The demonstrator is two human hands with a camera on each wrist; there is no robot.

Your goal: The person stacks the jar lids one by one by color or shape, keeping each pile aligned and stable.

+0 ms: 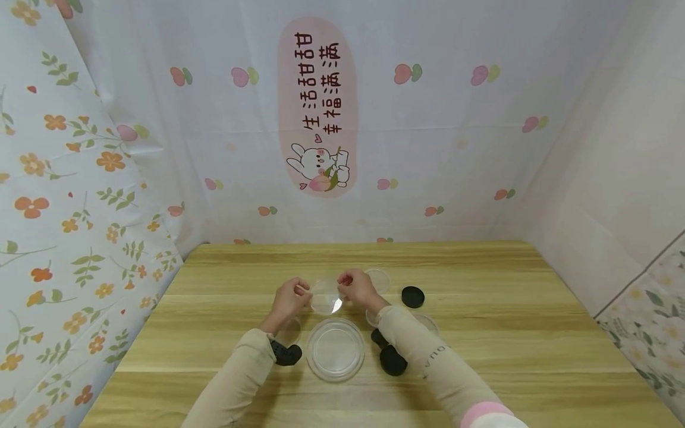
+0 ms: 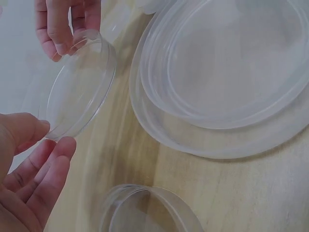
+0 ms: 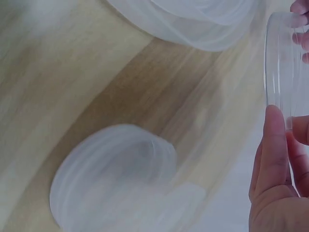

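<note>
Between both hands, raised over the table, is a clear round petri dish (image 1: 325,296), tilted and see-through. My left hand (image 1: 291,298) pinches its left rim between thumb and fingertips. From the opposite side, the right hand (image 1: 357,288) pinches the right rim. The left wrist view shows the petri dish (image 2: 81,92) with fingers at both ends of it; in the right wrist view the petri dish (image 3: 276,63) appears nearly edge-on. Nearest below the hands lies a larger clear round dish (image 1: 336,378), set in or on a wider clear round piece.
A small clear dish (image 1: 289,333) sits beside the left wrist. Another clear dish (image 1: 378,271) lies behind the right hand, with more clear round pieces (image 1: 428,324) partly behind the right forearm. A black round lid (image 1: 412,296) lies to the right. Patterned cloth (image 1: 460,148) hangs behind the table.
</note>
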